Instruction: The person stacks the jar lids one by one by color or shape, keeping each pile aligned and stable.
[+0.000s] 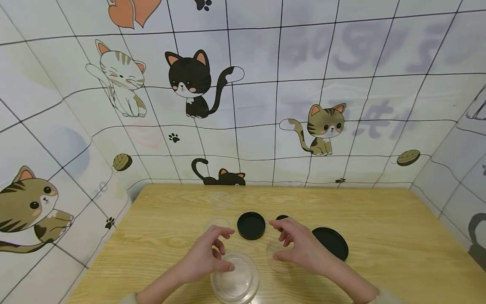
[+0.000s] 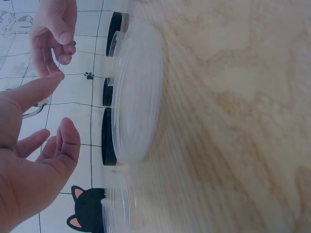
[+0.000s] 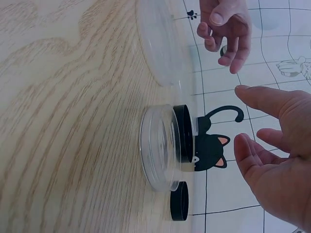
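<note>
My left hand (image 1: 205,257) hovers over a large transparent round dish (image 1: 236,289), its fingers loosely bent and holding nothing. To the right, my right hand (image 1: 303,249) is held above a smaller transparent dish (image 1: 274,264), also with nothing between thumb and fingers. A black round lid-like disc (image 1: 251,226) lies between and beyond the hands. Partly behind the right hand are a small black disc (image 1: 282,217) and a large black disc (image 1: 333,242). The right wrist view shows the smaller transparent dish (image 3: 158,148) standing apart from the right hand (image 3: 282,160).
Two faint transparent round pieces lie farther back on the left, one (image 1: 220,200) behind the other (image 1: 216,221). All of them rest on a wood-grain table (image 1: 398,253). A tile-patterned wall covering (image 1: 258,101) with cartoon cats borders the table's back and sides.
</note>
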Demonstrator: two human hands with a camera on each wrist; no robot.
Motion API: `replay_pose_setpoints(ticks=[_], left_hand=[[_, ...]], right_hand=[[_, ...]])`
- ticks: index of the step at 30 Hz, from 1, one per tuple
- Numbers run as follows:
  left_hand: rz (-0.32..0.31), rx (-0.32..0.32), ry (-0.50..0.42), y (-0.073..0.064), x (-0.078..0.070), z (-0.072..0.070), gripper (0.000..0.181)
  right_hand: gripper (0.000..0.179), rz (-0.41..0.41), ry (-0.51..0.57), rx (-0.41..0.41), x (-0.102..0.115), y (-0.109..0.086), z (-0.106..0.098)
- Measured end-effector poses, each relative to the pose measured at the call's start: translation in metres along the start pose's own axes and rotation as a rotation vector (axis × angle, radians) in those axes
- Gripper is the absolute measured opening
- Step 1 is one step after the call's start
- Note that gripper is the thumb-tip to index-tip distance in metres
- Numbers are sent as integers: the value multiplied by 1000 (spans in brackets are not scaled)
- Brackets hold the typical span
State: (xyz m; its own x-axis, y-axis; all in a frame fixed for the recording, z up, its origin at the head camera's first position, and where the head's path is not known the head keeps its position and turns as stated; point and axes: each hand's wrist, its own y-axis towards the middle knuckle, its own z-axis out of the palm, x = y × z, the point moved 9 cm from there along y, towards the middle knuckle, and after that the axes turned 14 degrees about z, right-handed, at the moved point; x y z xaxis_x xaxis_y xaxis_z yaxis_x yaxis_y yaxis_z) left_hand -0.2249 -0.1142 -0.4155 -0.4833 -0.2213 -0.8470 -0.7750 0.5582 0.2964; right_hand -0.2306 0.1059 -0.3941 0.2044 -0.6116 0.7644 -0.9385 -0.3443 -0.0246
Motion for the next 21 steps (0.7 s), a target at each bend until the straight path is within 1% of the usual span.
replay_pose_setpoints(ticks=[5, 13, 16, 21], left_hand=[[35, -7, 1, 7, -2, 0, 70], [19, -15, 6, 10, 4, -7, 69], [9, -27, -7, 10, 9, -11, 70], [-19, -50, -1, 9, 24, -18, 72]], right_hand=[[66, -22, 3, -15, -3, -3, -2], [67, -22, -10, -14, -3, -2, -5], [68, -23, -12, -15, -4, -1, -6], [66, -28, 4, -11, -9, 5, -2]])
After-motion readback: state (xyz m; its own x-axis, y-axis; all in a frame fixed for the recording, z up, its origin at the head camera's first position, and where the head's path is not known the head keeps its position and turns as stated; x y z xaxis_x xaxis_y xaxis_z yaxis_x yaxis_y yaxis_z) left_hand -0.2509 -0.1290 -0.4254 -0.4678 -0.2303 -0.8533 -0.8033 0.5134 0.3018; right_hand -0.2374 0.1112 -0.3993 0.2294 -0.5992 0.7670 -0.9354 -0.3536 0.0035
